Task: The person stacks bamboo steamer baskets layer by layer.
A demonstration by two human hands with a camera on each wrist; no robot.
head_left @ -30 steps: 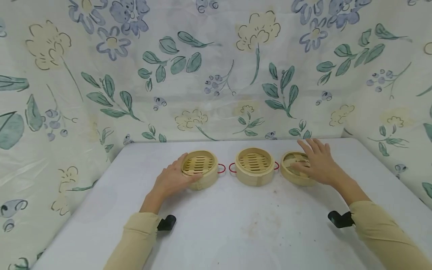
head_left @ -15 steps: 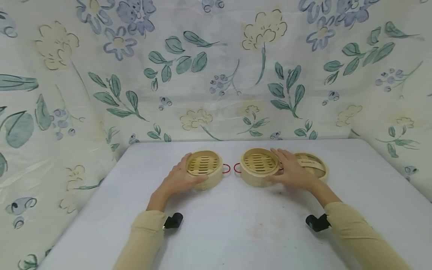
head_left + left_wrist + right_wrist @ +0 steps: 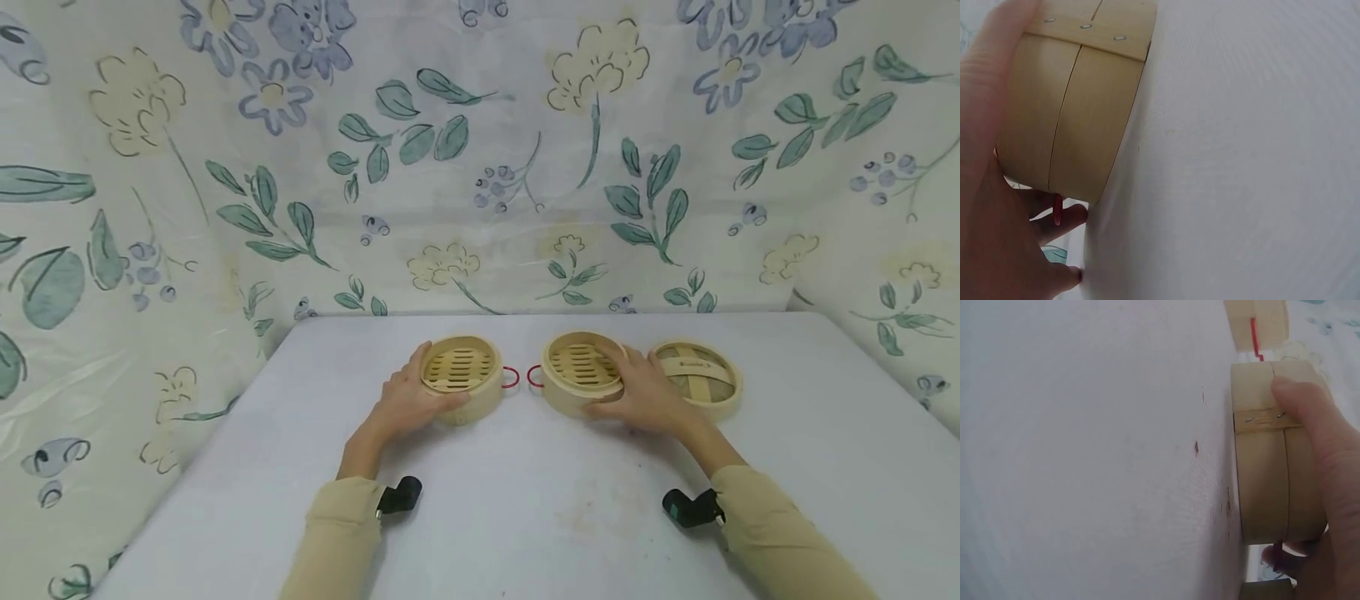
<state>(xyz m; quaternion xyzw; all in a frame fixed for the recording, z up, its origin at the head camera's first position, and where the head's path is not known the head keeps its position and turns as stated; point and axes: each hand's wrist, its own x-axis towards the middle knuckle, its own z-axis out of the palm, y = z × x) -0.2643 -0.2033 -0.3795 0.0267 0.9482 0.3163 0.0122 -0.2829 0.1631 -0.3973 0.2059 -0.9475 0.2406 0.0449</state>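
Observation:
Two round bamboo steamer baskets with slatted bottoms and red side handles stand on the white table. My left hand (image 3: 408, 402) grips the left steamer basket (image 3: 459, 367), thumb along its front wall and fingers round its left side. In the left wrist view, the stapled wall of that basket (image 3: 1079, 106) sits against my palm, with fingers behind it near a red handle. My right hand (image 3: 651, 396) holds the middle steamer basket (image 3: 573, 367) at its right side. In the right wrist view, my thumb (image 3: 1300, 397) presses that basket's wall (image 3: 1263, 481).
A bamboo steamer lid (image 3: 693, 365) with a crossed band on top lies just right of the right hand. The white table (image 3: 510, 517) has small brown marks in front. A floral-patterned sheet (image 3: 510, 167) hangs behind and at both sides.
My right hand has moved left, from over the lid to the middle steamer basket, and now grips its side. The left hand stays on the left basket. The head view has shifted slightly.

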